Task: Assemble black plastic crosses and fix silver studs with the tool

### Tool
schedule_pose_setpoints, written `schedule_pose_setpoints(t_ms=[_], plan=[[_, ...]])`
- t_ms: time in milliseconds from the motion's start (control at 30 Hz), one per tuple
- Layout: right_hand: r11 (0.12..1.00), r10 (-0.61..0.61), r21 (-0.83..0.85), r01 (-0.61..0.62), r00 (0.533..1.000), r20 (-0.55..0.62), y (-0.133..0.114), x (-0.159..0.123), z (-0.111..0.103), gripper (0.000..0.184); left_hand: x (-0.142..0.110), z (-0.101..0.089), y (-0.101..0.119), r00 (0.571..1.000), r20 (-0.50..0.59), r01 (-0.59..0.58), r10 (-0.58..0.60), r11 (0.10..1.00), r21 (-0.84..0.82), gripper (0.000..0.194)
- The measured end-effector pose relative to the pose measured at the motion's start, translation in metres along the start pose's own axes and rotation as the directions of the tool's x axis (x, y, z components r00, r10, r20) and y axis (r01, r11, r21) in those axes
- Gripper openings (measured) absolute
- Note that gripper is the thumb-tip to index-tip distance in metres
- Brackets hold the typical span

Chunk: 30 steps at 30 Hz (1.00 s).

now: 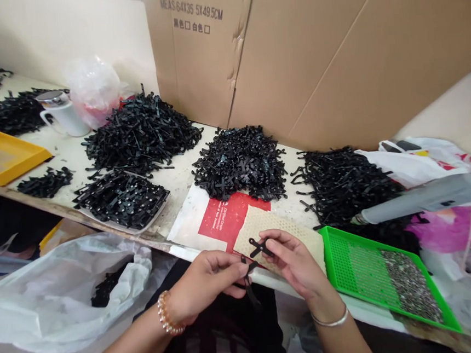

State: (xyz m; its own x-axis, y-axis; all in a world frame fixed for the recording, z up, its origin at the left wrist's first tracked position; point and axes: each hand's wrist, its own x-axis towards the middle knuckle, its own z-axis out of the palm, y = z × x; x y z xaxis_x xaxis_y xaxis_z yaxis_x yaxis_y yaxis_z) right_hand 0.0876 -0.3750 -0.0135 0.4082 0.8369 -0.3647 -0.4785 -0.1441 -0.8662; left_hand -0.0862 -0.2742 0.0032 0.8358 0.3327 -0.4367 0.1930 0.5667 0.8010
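Observation:
Near the bench's front edge, my left hand [223, 276] pinches a black strip-like part [250, 285] whose long end hangs down below the fingers. Close beside it, my right hand [290, 259] grips a small black X-shaped piece [260, 247] between thumb and fingers. Whether the two parts touch is hard to tell. Under the hands lies a beige dimpled mat [279, 227], partly over a red and white printed sheet [226, 218]. Behind the mat rises a pile of black X-shaped pieces [240, 165].
At right, a green tray [350, 260] holds small metal bits, with a grey electric screwdriver [423, 198] above it on a black heap [343, 183]. Leftward are a filled shallow tray [122, 203], a large black pile [141, 130], a white mug [68, 118] and a yellow tray [7, 158]. Cardboard [315, 54] stands behind.

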Motion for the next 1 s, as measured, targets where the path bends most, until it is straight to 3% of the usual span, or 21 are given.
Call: schedule_pose_setpoints(t_ms=[167, 633, 833, 1000], plan=[[0.999, -0.014, 0.034, 0.01, 0.995, 0.099, -0.005, -0.001, 0.012, 0.025, -0.001, 0.003, 0.007, 0.992, 0.106, 0.072, -0.066, 0.996, -0.05, 0.037], [0.985, 0.026, 0.162, -0.053, 0.986, 0.165, -0.005, 0.001, 0.015, 0.02, 0.004, 0.001, 0.004, 0.986, 0.145, 0.103, -0.085, 0.987, -0.124, 0.032], [0.996, 0.029, 0.076, -0.041, 0.989, 0.146, -0.005, 0.0, 0.011, 0.023, 0.006, -0.001, 0.004, 0.992, 0.104, 0.086, -0.078, 0.994, -0.07, 0.036], [0.997, -0.04, -0.062, 0.052, 0.982, 0.187, -0.006, 0.0, 0.008, 0.023, 0.008, 0.001, 0.002, 0.998, 0.045, 0.054, -0.053, 0.998, -0.019, 0.037]])
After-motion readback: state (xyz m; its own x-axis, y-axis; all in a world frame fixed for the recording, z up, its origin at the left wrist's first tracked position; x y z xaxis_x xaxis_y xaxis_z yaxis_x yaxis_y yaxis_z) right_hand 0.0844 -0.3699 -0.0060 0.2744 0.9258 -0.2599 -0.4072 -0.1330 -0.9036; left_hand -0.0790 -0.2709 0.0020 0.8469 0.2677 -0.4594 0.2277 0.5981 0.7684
